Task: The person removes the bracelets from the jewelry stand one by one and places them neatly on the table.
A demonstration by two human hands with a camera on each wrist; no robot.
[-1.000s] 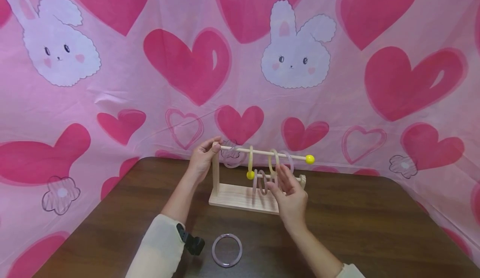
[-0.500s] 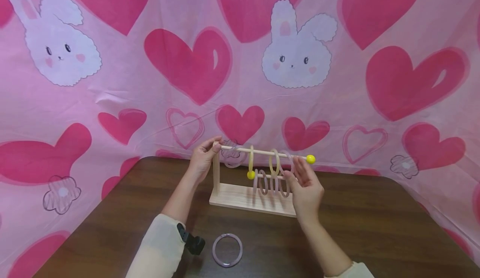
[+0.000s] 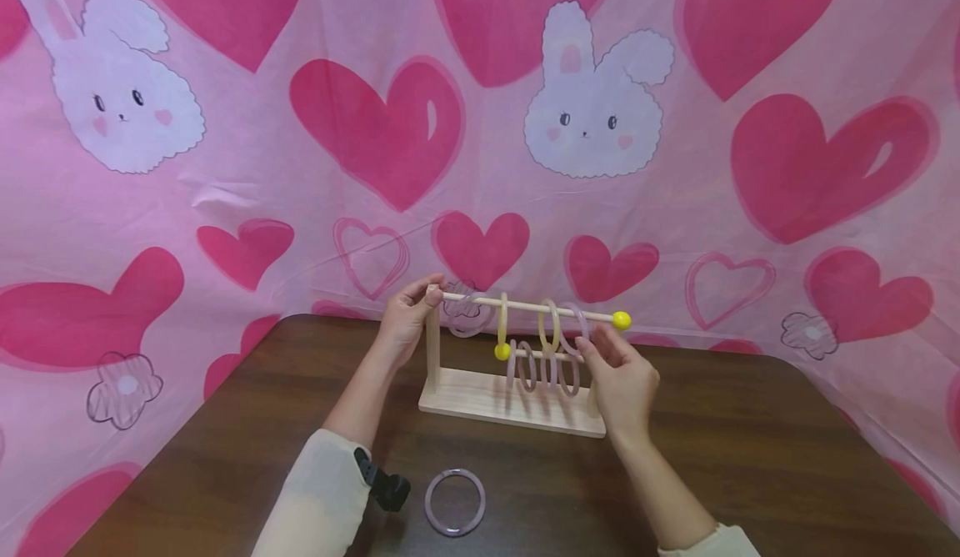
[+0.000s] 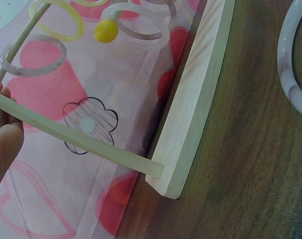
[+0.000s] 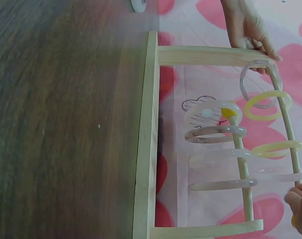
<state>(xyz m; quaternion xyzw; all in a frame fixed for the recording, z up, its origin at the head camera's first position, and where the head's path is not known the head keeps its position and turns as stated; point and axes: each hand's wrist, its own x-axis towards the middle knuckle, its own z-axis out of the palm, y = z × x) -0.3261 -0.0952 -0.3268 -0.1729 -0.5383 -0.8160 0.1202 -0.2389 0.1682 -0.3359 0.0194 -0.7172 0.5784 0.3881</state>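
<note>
A wooden two-rod bangle stand [image 3: 517, 407] stands on the table. In the head view, my left hand [image 3: 402, 323] grips the top of its left post [image 3: 432, 344]. My right hand [image 3: 628, 382] is near the right end of the upper rod, thumb and fingers apart, close to a lilac bangle [image 3: 586, 323]. Contact there is unclear. Two yellow bangles [image 3: 503, 323] and a clear lilac one [image 5: 243, 87] also hang from that rod. The lower rod carries several lilac and brownish bangles [image 5: 216, 186]. Yellow balls [image 3: 621, 320] cap the rods' ends.
One loose lilac bangle [image 3: 455, 532] lies flat on the dark wooden table [image 3: 300, 407], nearer the front than the stand. Behind the table hangs a pink cloth [image 3: 480, 173] with hearts and rabbits. A black strap device [image 3: 386, 486] sits on my left forearm.
My right hand has moved rightward along the upper rod, from beside the right yellow bangle to past the lilac one, then dropped slightly. The left hand stays on the post.
</note>
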